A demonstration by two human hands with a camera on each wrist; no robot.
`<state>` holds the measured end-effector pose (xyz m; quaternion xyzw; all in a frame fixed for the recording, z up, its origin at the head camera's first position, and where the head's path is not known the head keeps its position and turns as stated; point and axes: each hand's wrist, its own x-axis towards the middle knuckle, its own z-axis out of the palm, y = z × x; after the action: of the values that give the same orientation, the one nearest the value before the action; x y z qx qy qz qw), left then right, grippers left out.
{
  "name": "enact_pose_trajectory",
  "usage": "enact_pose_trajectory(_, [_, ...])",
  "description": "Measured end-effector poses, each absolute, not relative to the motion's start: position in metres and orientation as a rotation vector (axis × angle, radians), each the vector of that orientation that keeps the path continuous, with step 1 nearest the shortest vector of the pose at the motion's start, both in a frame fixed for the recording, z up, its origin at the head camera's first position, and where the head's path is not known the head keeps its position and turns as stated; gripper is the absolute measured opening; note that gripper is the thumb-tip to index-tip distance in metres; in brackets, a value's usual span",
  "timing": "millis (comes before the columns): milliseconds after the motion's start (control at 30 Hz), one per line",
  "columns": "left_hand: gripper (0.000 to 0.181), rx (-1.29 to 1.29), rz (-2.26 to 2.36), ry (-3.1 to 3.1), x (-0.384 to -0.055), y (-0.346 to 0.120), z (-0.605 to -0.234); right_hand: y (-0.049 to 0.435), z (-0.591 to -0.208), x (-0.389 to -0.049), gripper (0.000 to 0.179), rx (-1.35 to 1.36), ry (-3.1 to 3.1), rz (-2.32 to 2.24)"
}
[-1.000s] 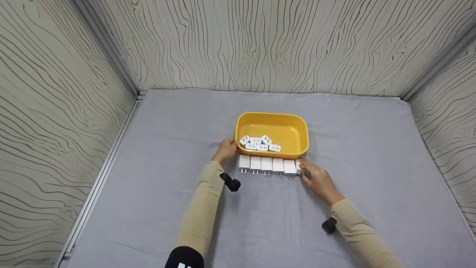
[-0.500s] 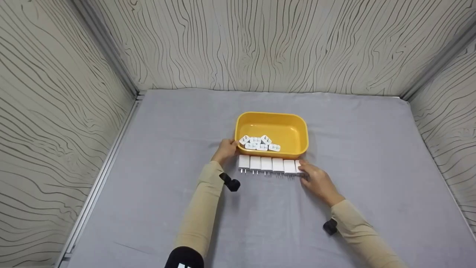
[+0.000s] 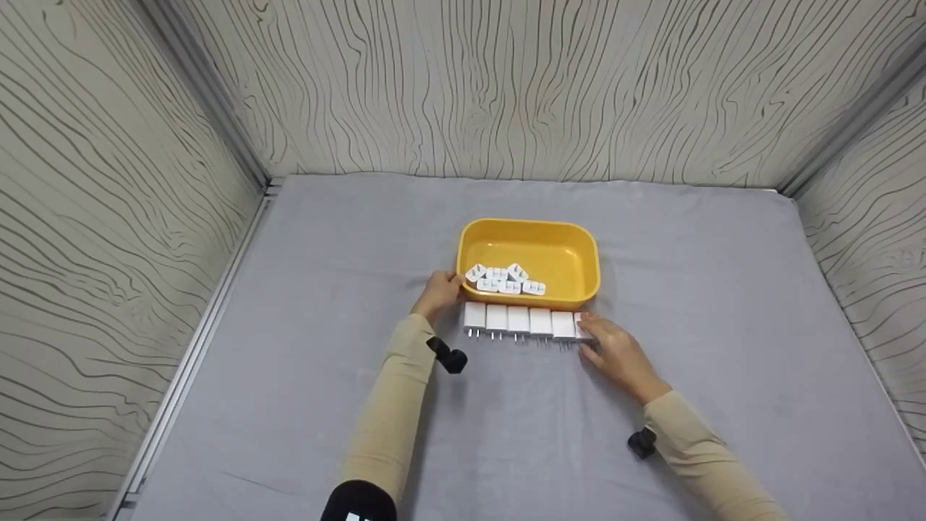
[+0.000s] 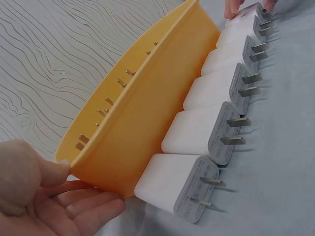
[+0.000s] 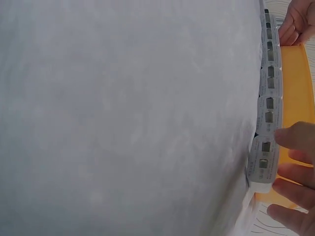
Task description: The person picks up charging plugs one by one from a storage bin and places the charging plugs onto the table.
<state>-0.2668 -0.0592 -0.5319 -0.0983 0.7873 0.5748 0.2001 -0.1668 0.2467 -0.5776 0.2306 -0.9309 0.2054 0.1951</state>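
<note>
A yellow plastic tub [image 3: 579, 269] stands mid-table in the head view. My left hand [image 3: 438, 293] holds its left corner; in the left wrist view the thumb [image 4: 53, 173] lies at the rim, with the fingers below along the outer side. Several white plug chargers [image 3: 518, 318] lie side by side along the tub's near side, metal prongs pointing toward me. At the right end my right hand [image 3: 618, 354] rests fingertips on the last charger [image 5: 263, 164], its thumb spread away. Part of that charger is hidden by the fingers in the head view.
Several more white chargers [image 3: 499, 273] sit in the tub's left front part, prongs up. Grey cloth [image 3: 506, 434] covers the table, with wood-patterned panels [image 3: 463, 87] at the back and sides. A black object [image 3: 359, 499] shows at the bottom edge.
The rightmost charger, first tilted in my right hand, now lies flat in line with the others. My right thumb has moved away from it. My left hand and the tub stay put.
</note>
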Motion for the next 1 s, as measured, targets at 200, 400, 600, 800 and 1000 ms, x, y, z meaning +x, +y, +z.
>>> enact_pose_trajectory(200, [0.034, -0.275, 1.580, 2.226, -0.267, -0.060, -0.532, 0.243, -0.577, -0.168, 0.039, 0.672, -2.519, 0.573])
enact_pose_trajectory(400, [0.033, -0.252, 1.575, 2.257, -0.266, -0.060, -0.531, 0.239, -0.576, -0.167, 0.034, 0.682, -2.501, 0.571])
enact_pose_trajectory(600, [0.035, -0.268, 1.585, 2.244, -0.265, -0.059, -0.530, 0.238, -0.572, -0.164, 0.036, 0.677, -2.532, 0.578])
enact_pose_trajectory(800, [0.034, -0.262, 1.568, 2.257, -0.267, -0.059, -0.532, 0.236, -0.569, -0.163, 0.035, 0.677, -2.547, 0.626])
enact_pose_trajectory(1000, [0.034, -0.252, 1.559, 2.266, -0.267, -0.060, -0.533, 0.233, -0.566, -0.162, 0.032, 0.663, -2.547, 0.695])
